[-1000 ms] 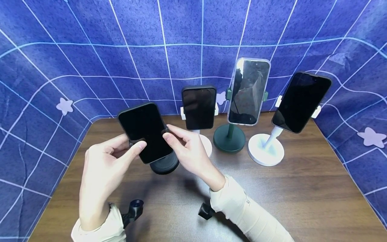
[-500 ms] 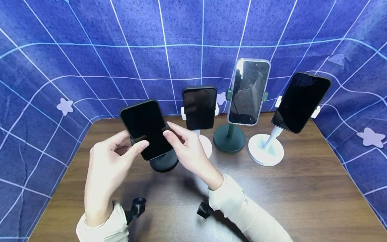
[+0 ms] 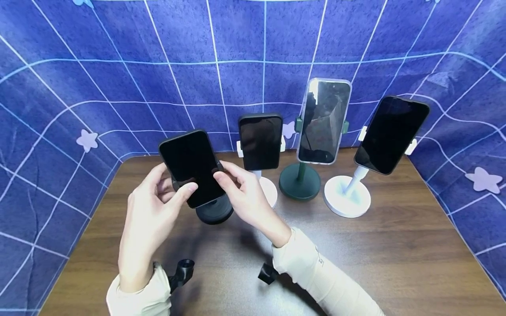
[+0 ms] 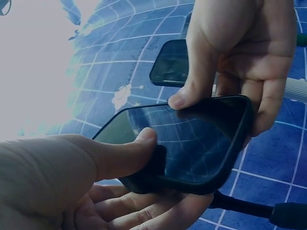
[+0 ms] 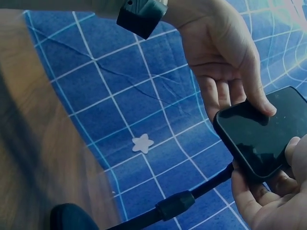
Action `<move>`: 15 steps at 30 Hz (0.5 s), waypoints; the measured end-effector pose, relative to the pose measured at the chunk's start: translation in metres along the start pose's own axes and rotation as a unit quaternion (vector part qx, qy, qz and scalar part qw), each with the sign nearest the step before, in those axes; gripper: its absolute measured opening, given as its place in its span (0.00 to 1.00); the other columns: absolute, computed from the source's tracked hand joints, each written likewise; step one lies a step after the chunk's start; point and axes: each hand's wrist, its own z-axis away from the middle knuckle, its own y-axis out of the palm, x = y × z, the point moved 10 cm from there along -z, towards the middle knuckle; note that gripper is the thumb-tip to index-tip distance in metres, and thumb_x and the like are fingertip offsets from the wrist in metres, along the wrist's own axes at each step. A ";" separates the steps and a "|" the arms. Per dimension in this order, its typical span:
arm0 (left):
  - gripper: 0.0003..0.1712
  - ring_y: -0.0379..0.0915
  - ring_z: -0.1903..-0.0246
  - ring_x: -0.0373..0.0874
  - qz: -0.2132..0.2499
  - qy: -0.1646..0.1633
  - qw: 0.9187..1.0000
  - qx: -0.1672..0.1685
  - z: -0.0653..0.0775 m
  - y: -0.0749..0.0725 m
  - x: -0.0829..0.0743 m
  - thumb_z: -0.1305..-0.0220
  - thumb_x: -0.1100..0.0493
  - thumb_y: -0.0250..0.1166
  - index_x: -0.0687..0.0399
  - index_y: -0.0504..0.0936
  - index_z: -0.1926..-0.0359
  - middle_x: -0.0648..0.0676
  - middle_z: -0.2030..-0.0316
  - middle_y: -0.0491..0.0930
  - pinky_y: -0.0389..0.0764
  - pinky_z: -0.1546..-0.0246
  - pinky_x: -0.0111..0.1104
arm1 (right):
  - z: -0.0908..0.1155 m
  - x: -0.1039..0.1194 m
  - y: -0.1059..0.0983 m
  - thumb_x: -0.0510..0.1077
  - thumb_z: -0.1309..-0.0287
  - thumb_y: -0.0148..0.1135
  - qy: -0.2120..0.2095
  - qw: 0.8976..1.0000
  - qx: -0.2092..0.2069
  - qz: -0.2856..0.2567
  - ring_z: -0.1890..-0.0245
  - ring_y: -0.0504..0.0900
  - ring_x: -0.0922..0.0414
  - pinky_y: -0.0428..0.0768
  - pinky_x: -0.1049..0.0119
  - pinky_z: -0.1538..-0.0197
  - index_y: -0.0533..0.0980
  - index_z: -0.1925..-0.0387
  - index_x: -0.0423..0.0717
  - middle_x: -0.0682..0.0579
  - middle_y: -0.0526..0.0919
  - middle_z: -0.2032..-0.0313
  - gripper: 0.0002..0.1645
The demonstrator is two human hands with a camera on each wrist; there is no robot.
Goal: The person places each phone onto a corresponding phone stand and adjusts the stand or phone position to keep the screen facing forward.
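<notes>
A black smartphone (image 3: 193, 162) leans tilted above the black round base (image 3: 215, 213) of a phone stand. My left hand (image 3: 152, 215) grips its left edge, thumb over the lower screen and fingers behind. On the opposite edge, my right hand (image 3: 251, 197) pinches it, thumb on the front. Fingers of the left hand (image 4: 144, 208) curl under the phone (image 4: 192, 148) in the left wrist view. The stand's dark pole (image 5: 175, 206) runs up behind the phone in the right wrist view. The stand's clamp is mostly hidden by the phone and hands.
To the right stand a small phone (image 3: 261, 141) on a white stand, a clear-cased phone (image 3: 325, 120) on a green stand (image 3: 299, 182), and a tilted phone (image 3: 391, 134) on a white stand (image 3: 348, 197). Blue grid cloth (image 3: 237, 39) hangs behind the wooden table (image 3: 407, 237).
The phone has shifted slightly up and right and turned a little more upright. My left hand has moved right with it; the right hand has barely moved.
</notes>
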 end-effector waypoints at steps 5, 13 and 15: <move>0.32 0.83 0.69 0.35 0.027 -0.003 0.999 0.024 0.004 0.014 0.017 0.33 0.43 0.61 0.37 0.63 0.31 0.55 0.64 0.87 0.81 0.70 0.25 | 0.004 -0.008 0.008 0.44 0.29 0.54 0.018 1.000 0.020 -0.014 0.71 0.82 0.57 0.82 0.65 0.63 0.78 0.61 0.41 0.48 0.75 0.75 0.11; 0.19 0.82 0.78 0.39 0.033 0.017 0.997 0.067 0.020 0.042 0.049 0.27 0.48 0.55 0.51 0.68 0.43 0.54 0.71 0.86 0.82 0.78 0.30 | 0.014 -0.020 0.020 0.44 0.29 0.54 0.034 0.998 0.054 -0.020 0.72 0.84 0.61 0.85 0.60 0.64 0.79 0.56 0.40 0.46 0.86 0.67 0.12; 0.16 0.81 0.79 0.37 0.028 0.020 0.996 0.077 0.025 0.051 0.056 0.27 0.49 0.55 0.52 0.69 0.46 0.52 0.72 0.86 0.82 0.78 0.31 | 0.017 -0.019 0.022 0.44 0.29 0.53 0.044 0.997 0.070 -0.014 0.71 0.84 0.61 0.84 0.63 0.64 0.79 0.57 0.38 0.43 0.87 0.67 0.13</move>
